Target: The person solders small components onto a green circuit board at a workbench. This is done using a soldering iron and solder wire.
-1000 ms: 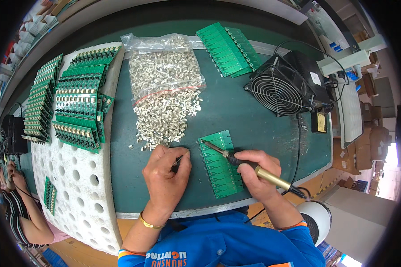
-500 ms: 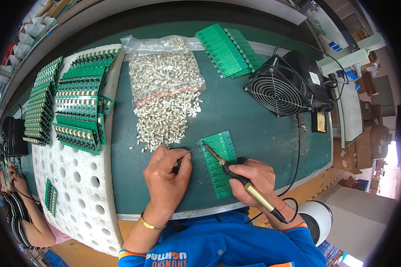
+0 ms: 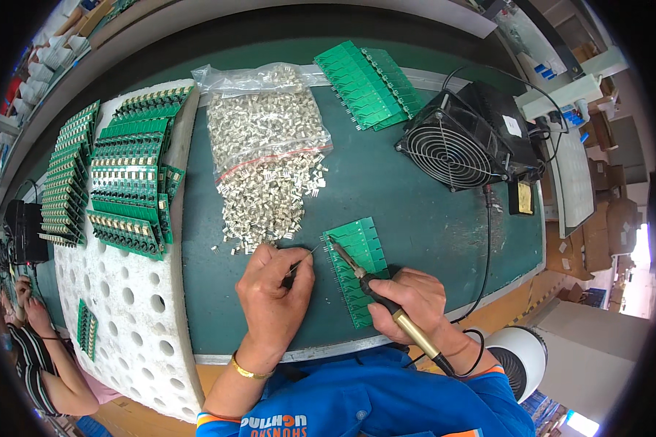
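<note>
My right hand (image 3: 413, 302) is wrapped round a soldering iron (image 3: 408, 326) with a black grip and gold handle. The iron's tip rests at the upper left part of a green circuit board (image 3: 357, 280), whose left edge carries a row of pins. Pinched in my left hand (image 3: 275, 291) is a thin solder wire (image 3: 314, 250), its end close to the board's pins and the iron tip. Just beyond my left hand lies a loose pile of small white connectors (image 3: 262, 211), spilling from a clear plastic bag (image 3: 266, 120).
Green boards (image 3: 368, 84) lie at the back. A black fan (image 3: 452, 149) stands at the right, a yellow sponge (image 3: 524, 198) beside it. On the left, a white foam sheet (image 3: 135, 320) with holes bears assembled boards (image 3: 127, 167). Another person's arm (image 3: 58, 375) shows at far left.
The view has shifted slightly. My hands keep their grips, and the iron tip stays at the board's upper left, perhaps a touch lower along the pin row.
</note>
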The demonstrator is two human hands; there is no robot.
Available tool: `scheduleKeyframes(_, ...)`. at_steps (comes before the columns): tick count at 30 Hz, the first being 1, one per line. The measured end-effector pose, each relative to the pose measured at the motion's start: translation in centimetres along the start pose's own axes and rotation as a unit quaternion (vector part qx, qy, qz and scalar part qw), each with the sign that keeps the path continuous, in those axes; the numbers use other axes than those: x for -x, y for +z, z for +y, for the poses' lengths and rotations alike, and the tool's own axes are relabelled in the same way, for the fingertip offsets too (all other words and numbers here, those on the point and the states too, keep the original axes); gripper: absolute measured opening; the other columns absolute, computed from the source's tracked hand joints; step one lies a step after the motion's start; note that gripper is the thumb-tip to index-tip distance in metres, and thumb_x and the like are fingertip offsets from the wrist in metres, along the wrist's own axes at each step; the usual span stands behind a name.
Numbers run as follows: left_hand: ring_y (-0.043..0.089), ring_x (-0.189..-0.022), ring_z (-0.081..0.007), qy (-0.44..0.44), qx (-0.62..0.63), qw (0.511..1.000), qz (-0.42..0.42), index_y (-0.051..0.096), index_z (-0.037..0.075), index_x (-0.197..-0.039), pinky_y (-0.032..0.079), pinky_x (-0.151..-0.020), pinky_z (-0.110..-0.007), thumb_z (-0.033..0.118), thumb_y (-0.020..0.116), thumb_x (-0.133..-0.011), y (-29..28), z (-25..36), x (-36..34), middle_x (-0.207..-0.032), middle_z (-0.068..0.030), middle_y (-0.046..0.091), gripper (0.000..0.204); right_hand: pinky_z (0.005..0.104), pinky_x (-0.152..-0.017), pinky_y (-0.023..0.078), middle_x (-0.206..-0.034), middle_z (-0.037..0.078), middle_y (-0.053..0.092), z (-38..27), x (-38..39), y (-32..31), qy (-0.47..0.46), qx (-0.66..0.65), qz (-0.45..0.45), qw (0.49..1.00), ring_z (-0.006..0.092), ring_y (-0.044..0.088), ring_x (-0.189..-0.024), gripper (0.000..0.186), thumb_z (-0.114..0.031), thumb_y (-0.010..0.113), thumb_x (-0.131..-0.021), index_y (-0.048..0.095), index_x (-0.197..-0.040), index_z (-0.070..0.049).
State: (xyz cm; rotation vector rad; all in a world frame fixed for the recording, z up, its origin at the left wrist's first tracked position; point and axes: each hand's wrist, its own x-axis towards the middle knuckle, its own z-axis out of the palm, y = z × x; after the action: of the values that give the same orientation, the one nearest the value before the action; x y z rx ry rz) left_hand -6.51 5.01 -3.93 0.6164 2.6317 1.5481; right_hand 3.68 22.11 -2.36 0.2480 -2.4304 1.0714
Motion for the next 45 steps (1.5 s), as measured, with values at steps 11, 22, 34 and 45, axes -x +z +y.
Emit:
scheduleKeyframes(11,0.052,-0.055,-0.0142,0.005,-0.004,1.000,-0.003,0.069,0.004,-0.084,0.041,-0.049,-0.027,-0.002,0.071,-0.074,0.07,0.04,-0.07,-0.066,-0.0068,0.055,0.012,0.0321,-0.049,0.045,-0.064,0.010,0.060,-0.01,-0.09,-0.04,-0.006,0.011,-0.004,1.000,0.0224,0.056,-0.050,0.034,-0.002,0.074,-0.068,0.060,-0.099,0.003)
scheduleKeyframes(22,0.053,-0.055,-0.0145,-0.005,0.000,1.000,-0.005,0.068,0.004,-0.083,0.042,-0.049,-0.027,-0.002,0.071,-0.074,0.12,0.04,-0.12,-0.068,-0.0069,0.055,0.011,0.0310,-0.049,0.045,-0.066,0.010,0.061,0.03,-0.25,0.00,-0.010,0.004,-0.001,1.000,0.0222,0.056,-0.050,0.035,-0.001,0.074,-0.066,0.060,-0.098,0.002)
scheduleKeyframes(34,0.043,-0.057,-0.0085,-0.005,0.021,1.000,0.004,0.069,0.003,-0.081,0.033,-0.049,-0.023,-0.003,0.071,-0.074,0.38,-0.02,0.03,-0.066,-0.0017,0.050,0.009,0.0303,-0.048,0.045,-0.066,0.009,0.061,-0.24,-0.01,-0.13,-0.008,0.006,0.001,1.000,0.0213,0.055,-0.049,0.035,-0.002,0.075,-0.063,0.061,-0.095,0.002)
scheduleKeyframes(45,0.049,-0.056,-0.0122,-0.013,0.010,1.000,-0.016,0.069,0.003,-0.081,0.039,-0.050,-0.025,-0.003,0.072,-0.073,0.07,0.11,0.15,-0.064,-0.0048,0.054,0.011,0.0315,-0.046,0.043,-0.062,0.009,0.059,0.05,0.69,-0.47,0.000,-0.011,0.032,0.999,0.0219,0.053,-0.047,0.030,-0.003,0.073,-0.067,0.061,-0.095,0.001)
